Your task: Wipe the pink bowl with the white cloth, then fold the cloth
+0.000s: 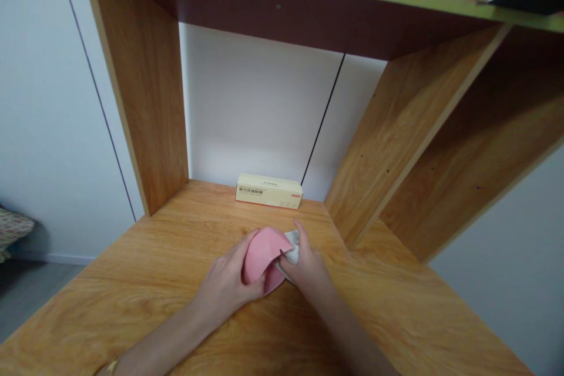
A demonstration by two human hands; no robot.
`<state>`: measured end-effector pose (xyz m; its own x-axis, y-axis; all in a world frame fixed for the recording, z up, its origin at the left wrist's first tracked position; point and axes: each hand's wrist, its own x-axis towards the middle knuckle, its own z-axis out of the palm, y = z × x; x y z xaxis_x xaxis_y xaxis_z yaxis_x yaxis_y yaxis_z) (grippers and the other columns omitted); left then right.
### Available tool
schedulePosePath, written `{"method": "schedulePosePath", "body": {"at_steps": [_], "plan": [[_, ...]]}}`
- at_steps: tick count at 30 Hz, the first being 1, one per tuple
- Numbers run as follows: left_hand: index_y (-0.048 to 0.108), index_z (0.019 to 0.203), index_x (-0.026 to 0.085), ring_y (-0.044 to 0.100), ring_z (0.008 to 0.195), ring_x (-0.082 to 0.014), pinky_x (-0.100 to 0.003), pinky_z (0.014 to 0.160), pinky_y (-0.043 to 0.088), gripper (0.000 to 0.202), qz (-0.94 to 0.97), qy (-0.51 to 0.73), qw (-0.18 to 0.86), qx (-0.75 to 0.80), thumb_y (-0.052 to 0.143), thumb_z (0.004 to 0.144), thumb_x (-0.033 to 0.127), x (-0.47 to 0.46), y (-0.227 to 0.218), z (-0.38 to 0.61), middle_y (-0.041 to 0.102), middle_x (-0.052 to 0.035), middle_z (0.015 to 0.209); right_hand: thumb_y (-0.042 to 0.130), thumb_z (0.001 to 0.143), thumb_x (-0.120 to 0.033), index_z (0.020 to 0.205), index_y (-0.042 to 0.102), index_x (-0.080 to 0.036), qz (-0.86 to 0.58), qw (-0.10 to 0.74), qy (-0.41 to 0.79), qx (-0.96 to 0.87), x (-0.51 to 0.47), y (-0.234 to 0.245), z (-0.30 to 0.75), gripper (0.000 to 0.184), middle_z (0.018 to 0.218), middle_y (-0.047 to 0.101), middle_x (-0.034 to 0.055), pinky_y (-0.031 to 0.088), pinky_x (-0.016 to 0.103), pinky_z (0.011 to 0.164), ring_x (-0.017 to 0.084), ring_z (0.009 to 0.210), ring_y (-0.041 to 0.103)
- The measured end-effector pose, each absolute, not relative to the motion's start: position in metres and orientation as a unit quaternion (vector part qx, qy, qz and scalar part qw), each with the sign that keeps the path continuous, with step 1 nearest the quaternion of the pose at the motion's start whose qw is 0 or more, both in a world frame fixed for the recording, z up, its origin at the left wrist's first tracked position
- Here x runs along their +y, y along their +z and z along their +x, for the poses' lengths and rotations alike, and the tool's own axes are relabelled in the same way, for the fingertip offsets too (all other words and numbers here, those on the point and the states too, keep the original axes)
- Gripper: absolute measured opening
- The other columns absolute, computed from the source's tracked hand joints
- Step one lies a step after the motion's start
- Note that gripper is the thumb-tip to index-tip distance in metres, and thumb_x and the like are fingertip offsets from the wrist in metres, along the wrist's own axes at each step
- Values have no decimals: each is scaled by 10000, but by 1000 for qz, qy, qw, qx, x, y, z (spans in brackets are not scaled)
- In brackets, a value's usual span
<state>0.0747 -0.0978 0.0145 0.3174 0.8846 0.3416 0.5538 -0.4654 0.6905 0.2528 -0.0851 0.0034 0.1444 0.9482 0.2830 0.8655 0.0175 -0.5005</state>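
My left hand point(227, 285) is closed on a pink bowl point(261, 254), tipped on its edge over the wooden desk point(154, 282). My right hand point(308, 267) grips a white cloth point(293, 247) and presses it against the inner side of the bowl. Both hands meet at the middle of the desk, close to my body. Most of the cloth is hidden behind the bowl and my fingers.
A long cream box point(269, 190) with printed text lies at the back of the desk against the white wall. Wooden shelf uprights rise at the left point(141, 88) and slant at the right point(396, 129). A dark shelf board point(282, 9) spans overhead.
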Motion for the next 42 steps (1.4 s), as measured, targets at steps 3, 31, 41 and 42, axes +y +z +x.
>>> {"method": "schedulePosePath", "body": {"at_steps": [3,31,41,42], "plan": [[366,1303,201,609,937,-240,-357,839,467,670,785,338,229,467,561,663,236,-99,19,76,620,-77,1110,540,726,-340,1361,265,-163,-698,285,50,-655,-88,8,252,714,757,648,66,416,263,554,220,661,623],[385,1212,206,626,800,-259,-342,680,484,643,754,339,263,497,615,616,276,-106,25,80,656,-64,926,579,664,-369,1388,212,-196,-668,445,95,-588,-97,25,251,830,652,590,-15,442,287,539,193,567,577],[413,1254,165,619,880,-273,-356,775,475,668,764,311,239,512,586,622,293,-104,27,80,651,-94,1013,576,687,-329,1312,347,-192,-650,388,131,-640,-87,7,253,680,722,610,23,408,243,543,168,602,573],[415,1255,159,621,875,-273,-359,777,475,664,765,308,237,514,585,629,303,-103,27,79,655,-95,1000,571,687,-314,1303,359,-188,-646,392,138,-640,-87,6,253,664,721,608,23,405,239,541,162,595,565]]}}
